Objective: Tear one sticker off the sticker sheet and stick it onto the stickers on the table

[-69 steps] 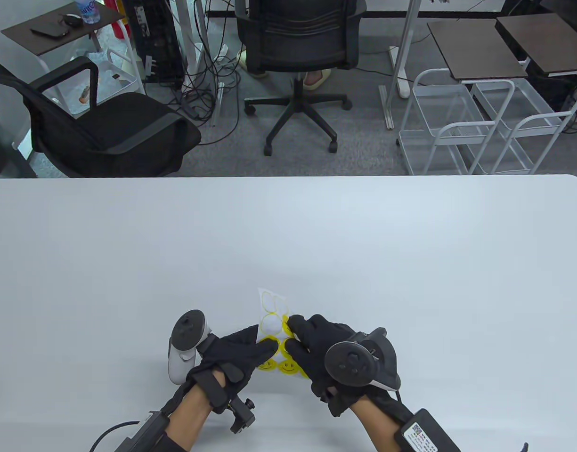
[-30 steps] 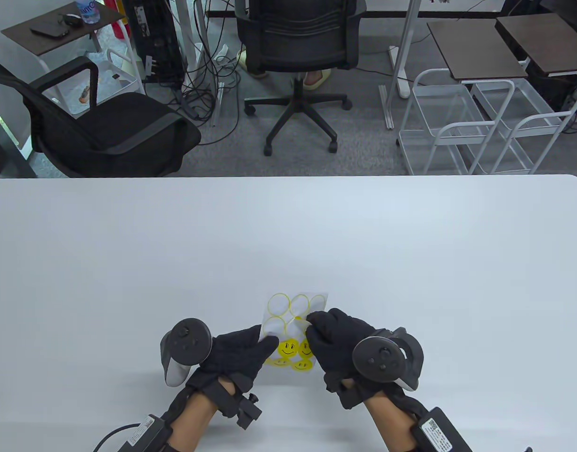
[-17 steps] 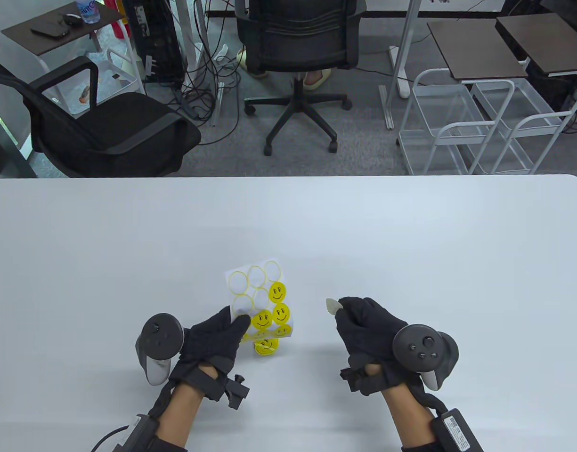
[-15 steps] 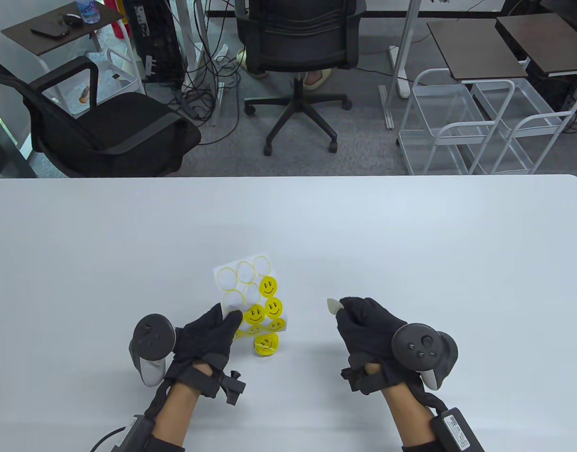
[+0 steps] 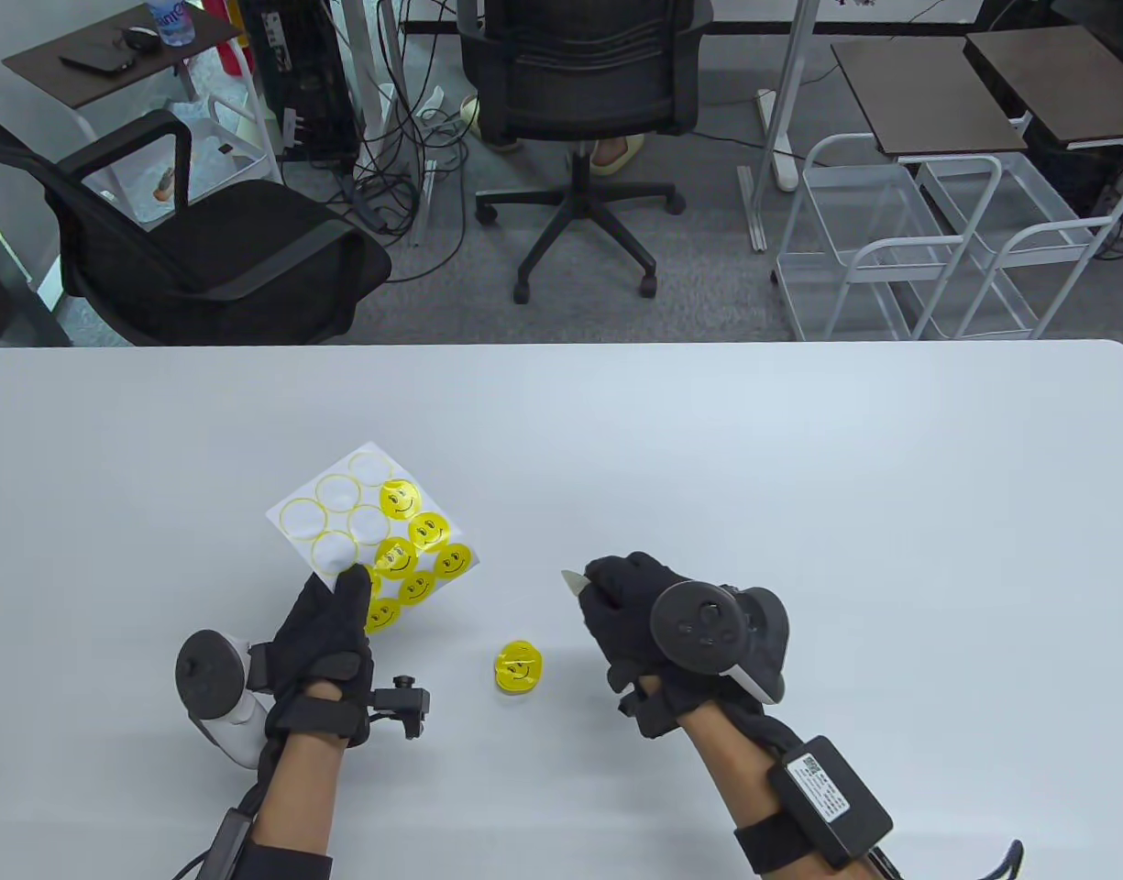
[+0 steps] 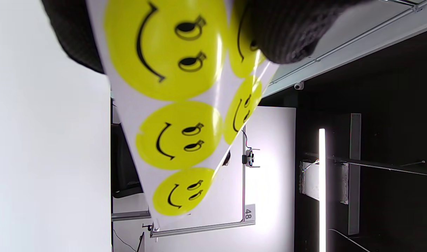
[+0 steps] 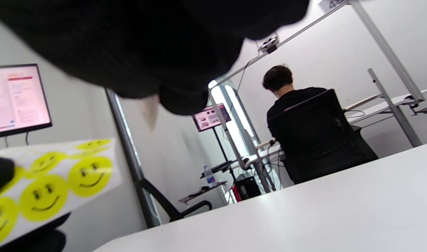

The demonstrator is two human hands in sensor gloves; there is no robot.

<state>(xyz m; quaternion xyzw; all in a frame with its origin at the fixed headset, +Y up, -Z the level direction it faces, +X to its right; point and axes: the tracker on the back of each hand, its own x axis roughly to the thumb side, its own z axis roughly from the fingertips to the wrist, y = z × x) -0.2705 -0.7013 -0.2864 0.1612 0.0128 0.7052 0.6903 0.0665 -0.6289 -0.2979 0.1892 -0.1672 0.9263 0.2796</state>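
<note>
- Stickers (image 5: 519, 666) sit stacked on the white table (image 5: 799, 477), between both hands.
- Right hand (image 5: 630, 619) pinches a peeled sticker (image 5: 571, 579) just above them.
- Left hand (image 5: 327, 623) grips the sticker sheet (image 5: 378, 532) by its corner, raised at left.

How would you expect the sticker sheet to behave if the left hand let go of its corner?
The sticker sheet, held off the table by the left hand at one corner, looks thin and light, so it would probably flutter down. It likely flexes easily; the left wrist view shows it bending.
</note>
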